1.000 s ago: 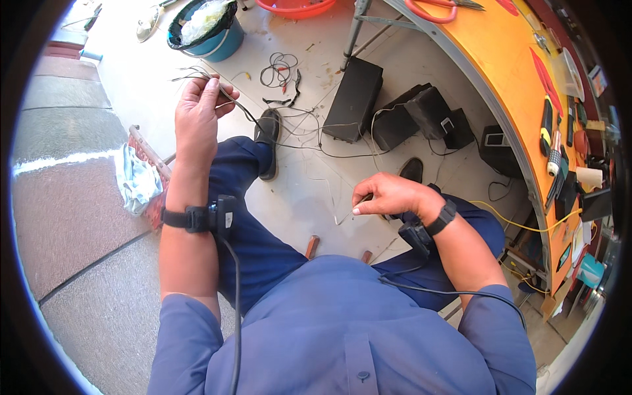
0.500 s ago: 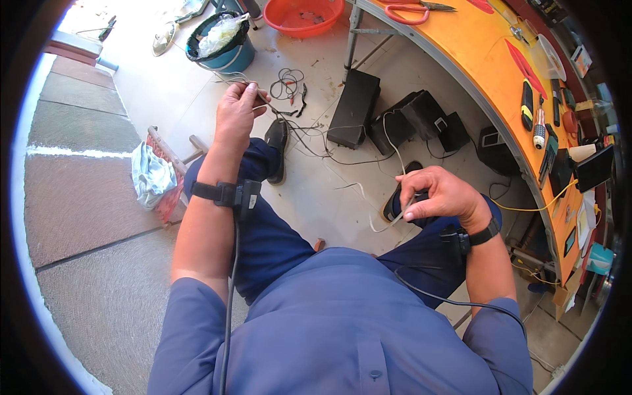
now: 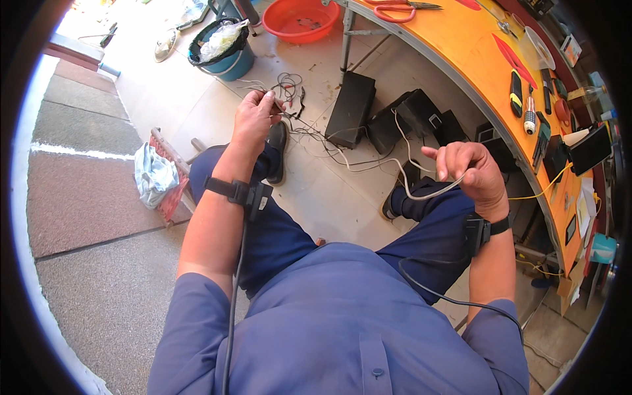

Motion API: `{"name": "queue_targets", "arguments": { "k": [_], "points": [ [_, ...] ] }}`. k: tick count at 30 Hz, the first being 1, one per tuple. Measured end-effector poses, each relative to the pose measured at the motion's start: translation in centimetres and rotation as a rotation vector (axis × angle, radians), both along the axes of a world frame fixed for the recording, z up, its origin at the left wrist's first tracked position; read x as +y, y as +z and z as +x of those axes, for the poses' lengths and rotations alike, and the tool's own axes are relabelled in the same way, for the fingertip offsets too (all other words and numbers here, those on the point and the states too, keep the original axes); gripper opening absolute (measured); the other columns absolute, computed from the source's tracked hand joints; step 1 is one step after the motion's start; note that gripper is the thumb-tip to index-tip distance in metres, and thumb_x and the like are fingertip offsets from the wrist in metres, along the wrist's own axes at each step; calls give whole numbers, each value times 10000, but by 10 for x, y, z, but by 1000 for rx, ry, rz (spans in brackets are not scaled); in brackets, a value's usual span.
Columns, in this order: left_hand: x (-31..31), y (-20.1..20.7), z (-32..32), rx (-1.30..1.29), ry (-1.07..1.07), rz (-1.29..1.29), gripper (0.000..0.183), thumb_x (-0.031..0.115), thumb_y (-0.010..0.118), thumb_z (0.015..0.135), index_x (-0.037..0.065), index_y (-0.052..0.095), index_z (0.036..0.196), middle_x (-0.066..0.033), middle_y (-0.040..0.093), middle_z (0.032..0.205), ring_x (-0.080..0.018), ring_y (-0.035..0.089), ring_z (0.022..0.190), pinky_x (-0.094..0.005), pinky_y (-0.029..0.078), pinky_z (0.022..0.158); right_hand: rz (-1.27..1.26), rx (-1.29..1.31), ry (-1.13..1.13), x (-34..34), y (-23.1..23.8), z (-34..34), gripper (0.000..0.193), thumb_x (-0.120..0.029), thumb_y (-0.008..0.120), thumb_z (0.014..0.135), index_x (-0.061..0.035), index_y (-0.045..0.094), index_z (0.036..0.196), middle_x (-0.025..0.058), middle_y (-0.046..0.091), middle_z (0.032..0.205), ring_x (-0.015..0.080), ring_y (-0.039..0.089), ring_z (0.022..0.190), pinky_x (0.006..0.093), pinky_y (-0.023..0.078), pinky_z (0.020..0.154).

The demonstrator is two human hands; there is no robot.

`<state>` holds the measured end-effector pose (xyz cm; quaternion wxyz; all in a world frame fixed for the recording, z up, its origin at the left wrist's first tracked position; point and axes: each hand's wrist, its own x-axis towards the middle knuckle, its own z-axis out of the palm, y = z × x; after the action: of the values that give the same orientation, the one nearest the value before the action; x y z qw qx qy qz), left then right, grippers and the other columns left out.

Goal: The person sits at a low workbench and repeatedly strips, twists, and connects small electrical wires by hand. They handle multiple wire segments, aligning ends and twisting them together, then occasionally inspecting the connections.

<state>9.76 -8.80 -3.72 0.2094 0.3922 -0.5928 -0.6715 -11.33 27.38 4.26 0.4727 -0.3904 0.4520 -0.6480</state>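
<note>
My left hand (image 3: 253, 122) is raised over the floor, thumb and fingers pinched on a bundle of thin cables (image 3: 299, 122). The dark strands of that bundle trail right toward several black boxes. Above my right knee, my right hand (image 3: 475, 176) is closed on a whitish cable (image 3: 421, 196). This cable hangs in a loop from my fingers over my trouser leg. One stretch runs left toward the tangle and another rises toward the black boxes. A tall black box (image 3: 351, 108) stands on the floor beyond my feet, beside a smaller black box (image 3: 387, 131).
An orange-topped table (image 3: 461, 43) curves along the right, carrying red-handled scissors (image 3: 398, 12), a screwdriver (image 3: 530, 117) and other tools. A red basin (image 3: 299, 23) and a blue bucket (image 3: 230, 66) stand at the far side. Left of my leg is a low stool (image 3: 172, 155) with a cloth (image 3: 155, 171).
My right hand has moved up and right, and the whitish cable now hangs in a wider loop. My left hand has shifted slightly right and down, still pinching the cables.
</note>
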Motion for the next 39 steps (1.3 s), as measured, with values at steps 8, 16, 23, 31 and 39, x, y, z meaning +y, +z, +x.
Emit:
{"name": "queue_targets", "arguments": {
  "k": [8,16,23,31,39],
  "points": [
    [1,-6,-8,-57,-93,-4,179,218,552,1055,45,577,1096,-24,629,815,-128,650,742,-274,549,715,-190,-177,-84,-1,-11,-8,263,-273,729,918,-138,565,763,-12,494,765,170,548,800,512,334,1154],
    [22,-9,-22,-111,-352,-58,263,291,583,1044,35,597,991,4,545,733,-91,565,630,-247,482,628,-254,-166,-66,-30,-9,-8,174,-185,659,982,-120,582,840,-6,520,761,166,586,807,498,386,1136],
    [49,-6,-32,-68,-671,88,255,280,530,1069,36,594,1030,-54,694,970,-90,589,673,-250,502,669,-275,-196,-101,-58,-6,-14,80,-161,613,1021,-104,643,974,-1,578,818,170,632,892,476,391,1139],
    [85,-1,-38,-1,-1011,270,233,274,504,1077,52,549,1022,-127,701,1226,-95,589,625,-243,508,670,-299,-221,-160,-91,-9,-25,118,-197,651,1002,-97,706,1027,-2,624,820,168,649,851,411,475,1049],
    [93,-1,-35,20,-1172,416,265,296,463,1093,50,549,1042,-134,717,1039,-99,571,582,-239,499,639,-279,-250,-398,-90,-8,-43,121,-199,686,977,-79,702,972,0,613,808,165,640,833,399,511,1003]
  ]
}}
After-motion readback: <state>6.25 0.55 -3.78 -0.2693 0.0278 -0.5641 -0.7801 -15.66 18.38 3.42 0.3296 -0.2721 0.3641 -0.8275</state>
